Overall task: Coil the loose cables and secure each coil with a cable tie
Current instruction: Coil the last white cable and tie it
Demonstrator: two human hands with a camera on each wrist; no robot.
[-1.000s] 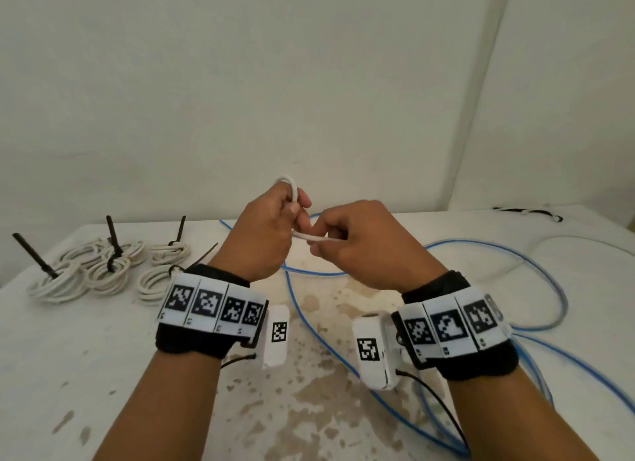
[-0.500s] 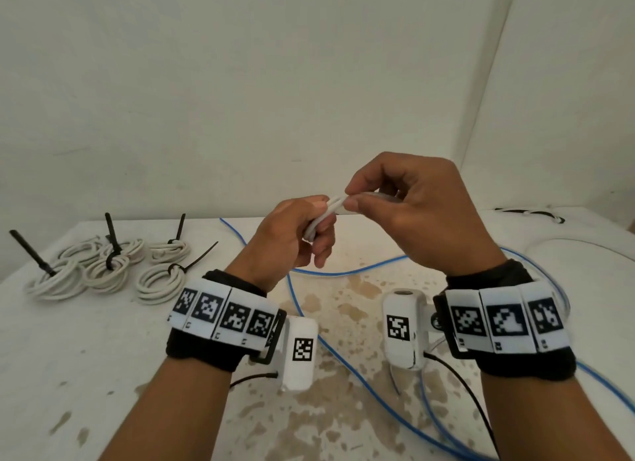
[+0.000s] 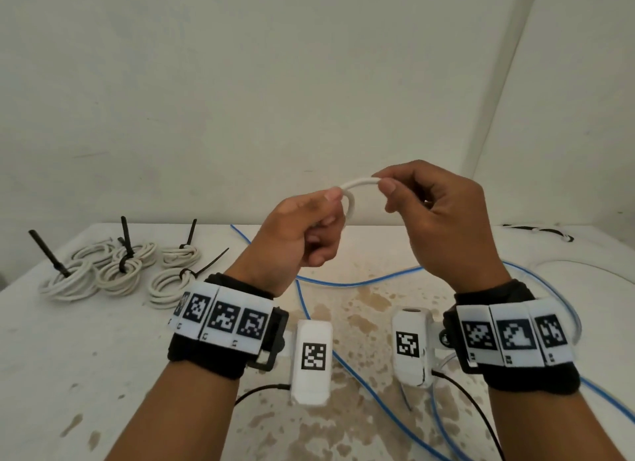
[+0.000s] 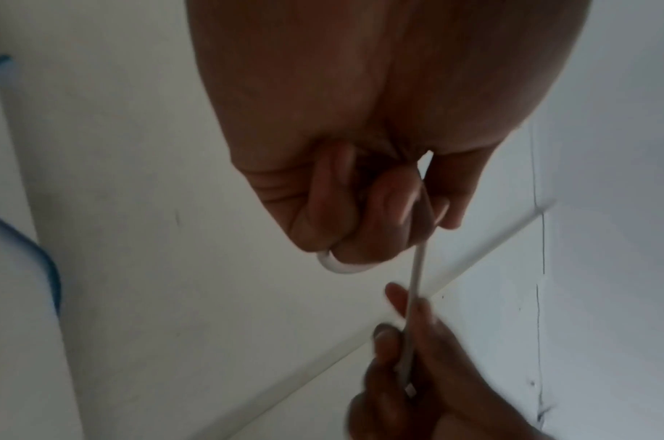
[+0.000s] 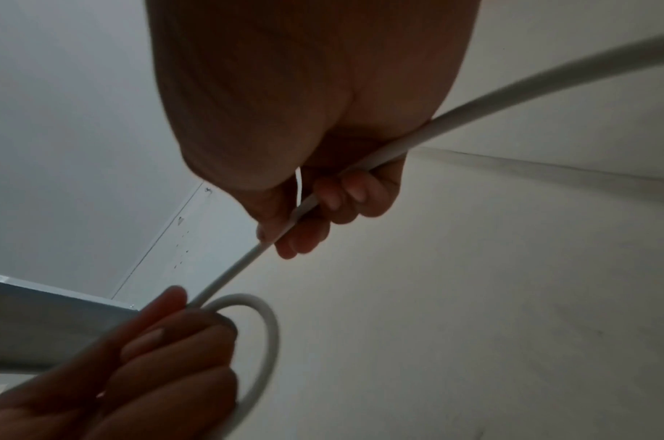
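hands raised above the table (image 3: 86, 374), close together, both gripping one white cable (image 3: 357, 183). left hand (image 3: 302, 233) has its fingers curled round a small loop of the cable, thumb pressed on top; the right wrist view shows this loop (image 5: 264, 333) curving out past the curled fingers. right hand (image 3: 443, 216) pinches the same cable between thumb and forefinger just to the right of the loop, the other fingers loosely curled; in the right wrist view the cable runs on through the palm and out to the right. the short arched span between the two hands is held in the air, clear of the tabletop. four finished white coils (image 3: 120, 271), each bound with a black cable tie (image 3: 125, 240) whose tail sticks up, lie at the far left of the table. loose blue cable (image 3: 360, 282) trails across the stained middle and right of the table, below the hands. another dark and white cable (image 3: 536, 232) lies at the far right edge.
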